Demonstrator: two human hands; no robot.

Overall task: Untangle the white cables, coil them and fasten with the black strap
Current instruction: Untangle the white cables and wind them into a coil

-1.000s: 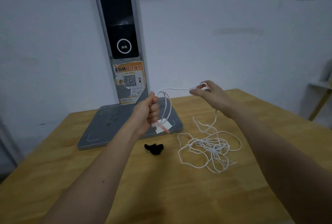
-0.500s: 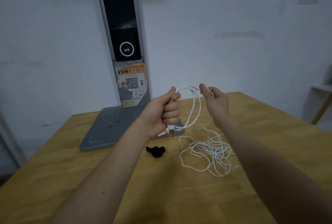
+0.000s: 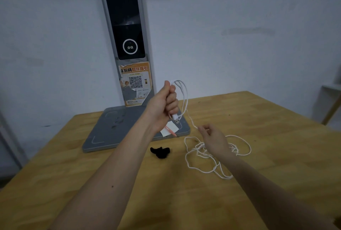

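Note:
My left hand (image 3: pixel 165 102) is raised above the table and grips a few loops of white cable (image 3: pixel 184 97); a USB plug (image 3: pixel 176 119) sticks out below the fist. From those loops the cable runs down to my right hand (image 3: pixel 214 139), which pinches it low over the table. The loose remainder lies as a tangled pile (image 3: pixel 212 157) on the wood, partly hidden under my right wrist. The black strap (image 3: pixel 160 152) lies crumpled on the table left of the pile, touched by neither hand.
A grey kiosk stand with a flat base (image 3: pixel 114 128) and a tall column (image 3: pixel 127 26) bearing an orange QR sticker stands at the back of the wooden table (image 3: pixel 276 146). A white paper tag (image 3: pixel 169 128) lies on the base. A shelf edge shows at far right.
My right hand has dropped from beside the left hand down to the pile, sliding along the cable. The left hand has risen slightly and now holds one more loop.

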